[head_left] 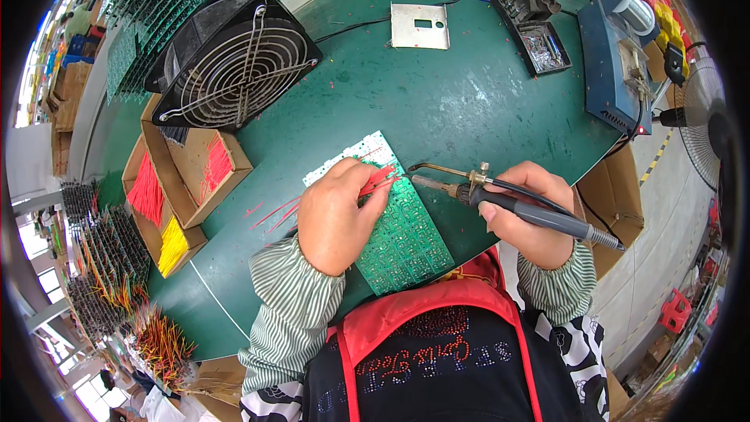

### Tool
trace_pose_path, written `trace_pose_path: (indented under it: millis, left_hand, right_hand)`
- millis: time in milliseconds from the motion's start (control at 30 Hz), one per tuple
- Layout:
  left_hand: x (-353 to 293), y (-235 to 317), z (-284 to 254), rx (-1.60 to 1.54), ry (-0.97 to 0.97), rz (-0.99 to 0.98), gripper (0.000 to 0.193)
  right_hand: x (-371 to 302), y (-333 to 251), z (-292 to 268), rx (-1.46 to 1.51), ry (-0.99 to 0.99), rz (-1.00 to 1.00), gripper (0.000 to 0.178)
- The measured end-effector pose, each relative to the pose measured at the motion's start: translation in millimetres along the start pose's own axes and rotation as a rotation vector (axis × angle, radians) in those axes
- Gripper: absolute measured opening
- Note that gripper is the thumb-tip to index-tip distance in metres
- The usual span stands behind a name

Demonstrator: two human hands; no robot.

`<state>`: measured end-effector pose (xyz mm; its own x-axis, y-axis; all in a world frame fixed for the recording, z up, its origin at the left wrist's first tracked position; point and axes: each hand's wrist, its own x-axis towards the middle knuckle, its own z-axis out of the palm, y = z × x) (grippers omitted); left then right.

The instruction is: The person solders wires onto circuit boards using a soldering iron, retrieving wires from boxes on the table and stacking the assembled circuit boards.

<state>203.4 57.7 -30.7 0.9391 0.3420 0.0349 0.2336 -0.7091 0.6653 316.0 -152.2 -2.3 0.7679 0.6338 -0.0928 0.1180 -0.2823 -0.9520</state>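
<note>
A green circuit board panel [406,238] lies slanted on the table in front of me, its far strip paler. Over its upper left part, my left hand [332,211] pinches several thin red wires [381,177]. Their ends meet the board near my fingertips, and the loose lengths trail out to the left. My right hand [535,215] is closed round a grey soldering iron [539,215] with a brass feed tube [445,169] clamped along it. The tips of iron and tube point left, close to the wire ends; whether they touch is too small to tell.
A black fan [242,55] with a wire guard stands back left. Cardboard boxes [183,176] hold red and yellow wires. Farther back are a white metal plate [420,26], a black parts tray [539,47] and a blue soldering unit [613,70] with a solder reel [629,6].
</note>
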Motion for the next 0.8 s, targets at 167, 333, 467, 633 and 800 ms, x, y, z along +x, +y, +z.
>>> trace_pose_path:
  millis: [167,333,467,633,800]
  left_hand:
    - [0.9,0.1,0.5,0.016,-0.006,0.002,0.011]
    - [-1.3,-0.8,0.8,0.019,-0.006,-0.008,0.010]
    - [-7.8,-2.3,-10.9,0.086,0.093,0.085,0.007]
    - [-29.0,-9.8,-64.3,0.495,0.383,0.012,0.008]
    - [-69.4,-1.8,-50.2,0.000,-0.022,-0.245,0.011]
  right_hand:
    - [-0.3,1.1,0.5,0.053,0.010,0.054,0.019]
    - [-3.1,0.3,-2.8,0.003,0.022,-0.013,0.019]
    - [-7.4,-1.6,-2.8,-0.022,0.004,-0.043,0.019]
    - [-18.7,-7.6,-1.1,-0.029,-0.071,-0.089,0.018]
    - [-25.3,-0.1,29.8,0.055,-0.169,-0.205,0.018]
